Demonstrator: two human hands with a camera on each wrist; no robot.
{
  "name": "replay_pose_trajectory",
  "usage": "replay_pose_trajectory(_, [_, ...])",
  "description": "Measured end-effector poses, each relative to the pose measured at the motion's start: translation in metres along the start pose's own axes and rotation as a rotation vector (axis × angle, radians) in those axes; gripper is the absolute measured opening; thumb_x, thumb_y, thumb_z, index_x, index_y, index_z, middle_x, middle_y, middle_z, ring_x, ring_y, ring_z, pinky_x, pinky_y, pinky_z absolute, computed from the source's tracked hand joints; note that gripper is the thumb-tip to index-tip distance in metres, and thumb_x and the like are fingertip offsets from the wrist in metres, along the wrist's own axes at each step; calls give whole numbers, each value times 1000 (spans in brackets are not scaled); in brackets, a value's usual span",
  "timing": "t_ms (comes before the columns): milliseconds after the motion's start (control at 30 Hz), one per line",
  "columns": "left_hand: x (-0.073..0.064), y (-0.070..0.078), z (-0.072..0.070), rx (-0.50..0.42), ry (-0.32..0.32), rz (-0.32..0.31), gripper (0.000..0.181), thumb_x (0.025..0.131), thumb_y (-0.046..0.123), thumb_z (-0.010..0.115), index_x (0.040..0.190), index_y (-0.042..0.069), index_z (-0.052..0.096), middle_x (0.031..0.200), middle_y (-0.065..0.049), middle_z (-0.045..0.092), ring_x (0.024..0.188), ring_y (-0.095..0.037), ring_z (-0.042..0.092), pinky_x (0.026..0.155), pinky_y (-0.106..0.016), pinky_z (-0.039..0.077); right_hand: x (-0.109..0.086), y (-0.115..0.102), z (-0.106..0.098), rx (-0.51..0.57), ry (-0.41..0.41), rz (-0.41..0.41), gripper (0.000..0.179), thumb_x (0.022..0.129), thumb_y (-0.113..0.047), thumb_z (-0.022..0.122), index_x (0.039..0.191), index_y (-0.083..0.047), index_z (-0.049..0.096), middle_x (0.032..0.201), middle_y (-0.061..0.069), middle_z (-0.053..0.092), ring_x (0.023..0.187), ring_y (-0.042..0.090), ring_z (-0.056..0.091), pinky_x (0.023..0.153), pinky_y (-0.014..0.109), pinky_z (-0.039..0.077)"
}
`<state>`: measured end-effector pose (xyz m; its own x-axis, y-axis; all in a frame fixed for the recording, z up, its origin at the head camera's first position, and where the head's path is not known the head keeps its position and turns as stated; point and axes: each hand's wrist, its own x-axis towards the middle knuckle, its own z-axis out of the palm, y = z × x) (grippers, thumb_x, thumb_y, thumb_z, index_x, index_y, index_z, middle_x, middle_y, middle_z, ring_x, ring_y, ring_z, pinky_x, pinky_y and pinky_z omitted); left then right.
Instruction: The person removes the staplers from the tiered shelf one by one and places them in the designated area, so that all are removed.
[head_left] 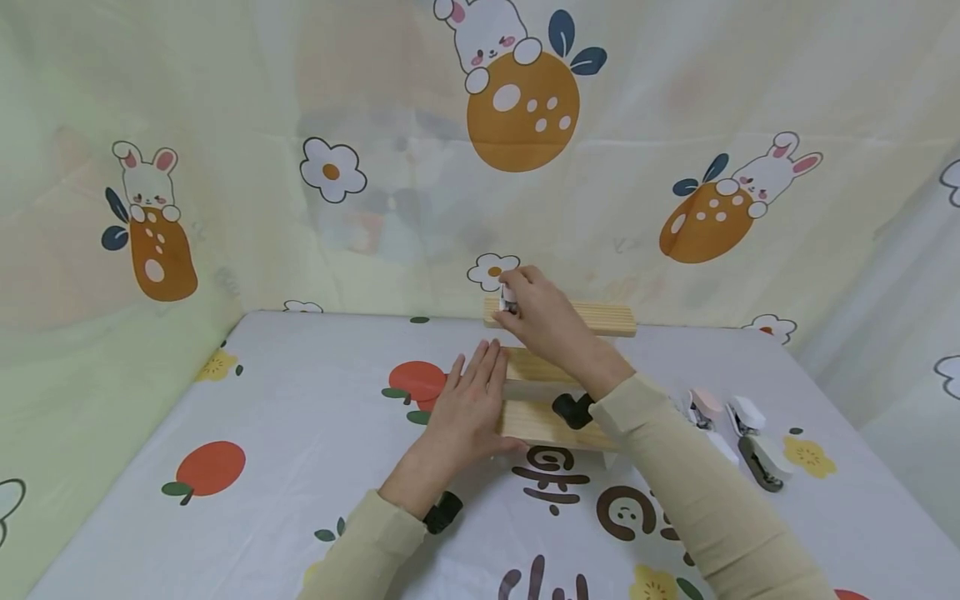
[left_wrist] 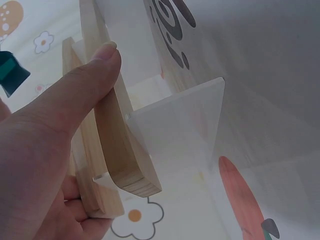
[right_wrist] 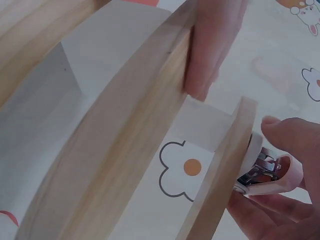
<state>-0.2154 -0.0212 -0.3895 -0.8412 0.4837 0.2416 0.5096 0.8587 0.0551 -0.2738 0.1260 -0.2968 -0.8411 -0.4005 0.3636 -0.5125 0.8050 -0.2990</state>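
Observation:
A tiered wooden rack with clear plastic side panels stands on the table. My left hand grips its left end. In the left wrist view the thumb lies on the front board and the fingers bend behind the boards. My right hand pinches a small pale stapler at the left end of the rack's rear top board. In the right wrist view the stapler, white and pale pink with metal parts inside, sits against that board; whether it rests there I cannot tell.
To the right of the rack lie several small staplers, among them a pink one, a white one and a grey one with a dark base. A printed curtain hangs behind the printed tablecloth.

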Motion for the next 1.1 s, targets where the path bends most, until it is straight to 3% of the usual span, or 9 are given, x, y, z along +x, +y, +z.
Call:
replay_pose_trajectory(333, [1,1,0,9,-5,-1,130,63,69,81,157,3,21,166,-12,19,155,-26,16,126,-47,19,-1,5,1,17,-18,-5,50,90,-1,60,138,3,47,138,23,47,109,35,61,88,44,57])
replay_pose_trajectory(700, [0,2,0,11,16,3,130,62,69,81,156,2,23,165,-13,21,154,-27,18,125,-47,21,-3,10,6,-1,65,-94,43,94,2,59,135,7,51,136,26,50,116,39,61,96,45,56])
replay_pose_trajectory(1100, [0,1,-1,-1,1,-10,131,62,69,82,157,2,21,166,-13,19,155,-26,15,126,-47,19,-7,11,1,4,97,-93,47,90,3,63,136,7,53,139,25,51,119,37,60,98,44,55])
